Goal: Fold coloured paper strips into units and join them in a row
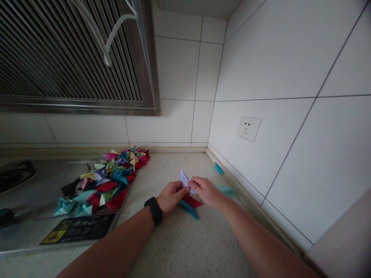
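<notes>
From the head view, I'm seeing the left hand and right hand pinching a folded pale-lilac paper piece above the speckled beige worktop; it's probably handling light, crisp and easily creased, suiting gentle fingertip holds near its edges.

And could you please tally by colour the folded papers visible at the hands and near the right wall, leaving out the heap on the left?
Lavender folded paper: 1
Red folded paper: 1
Blue folded paper: 1
Pale aqua folded paper: 1
Small turquoise folded paper: 1
Total visible: 5
</notes>
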`<state>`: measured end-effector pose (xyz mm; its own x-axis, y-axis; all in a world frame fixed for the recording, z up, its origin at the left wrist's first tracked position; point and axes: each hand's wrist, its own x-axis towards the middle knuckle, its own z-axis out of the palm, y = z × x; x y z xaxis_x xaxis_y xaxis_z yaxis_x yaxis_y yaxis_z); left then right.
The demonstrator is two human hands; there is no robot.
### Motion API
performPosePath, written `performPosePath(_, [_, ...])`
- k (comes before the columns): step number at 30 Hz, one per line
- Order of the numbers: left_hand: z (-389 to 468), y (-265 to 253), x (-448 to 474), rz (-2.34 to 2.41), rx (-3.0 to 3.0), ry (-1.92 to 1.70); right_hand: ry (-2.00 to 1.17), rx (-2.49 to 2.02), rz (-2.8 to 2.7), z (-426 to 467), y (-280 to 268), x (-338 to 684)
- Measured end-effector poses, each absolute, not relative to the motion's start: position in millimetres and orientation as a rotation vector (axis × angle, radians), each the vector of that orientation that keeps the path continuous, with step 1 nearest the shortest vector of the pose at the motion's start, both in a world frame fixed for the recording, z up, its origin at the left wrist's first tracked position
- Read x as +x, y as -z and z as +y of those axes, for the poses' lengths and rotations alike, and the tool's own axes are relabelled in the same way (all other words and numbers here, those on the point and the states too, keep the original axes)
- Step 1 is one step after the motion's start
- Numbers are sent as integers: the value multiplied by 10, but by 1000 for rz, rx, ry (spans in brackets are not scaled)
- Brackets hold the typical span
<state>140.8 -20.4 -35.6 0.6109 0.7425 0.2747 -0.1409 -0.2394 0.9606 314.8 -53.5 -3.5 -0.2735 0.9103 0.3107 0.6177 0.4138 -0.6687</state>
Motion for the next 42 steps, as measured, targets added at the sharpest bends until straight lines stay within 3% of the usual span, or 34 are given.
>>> performPosePath(17, [-293, 301, 1384, 436, 1656, -822, -620, -1211, -2008, -579, -14, 3127])
performPosePath(36, [-268, 289, 1372, 359, 1508, -861, -1034, -1154, -1877, -510, 48, 3193])
performPosePath(42, [-267, 295, 1388, 364, 1495, -889, -1003, -1162, -1863, -495, 77, 3181])
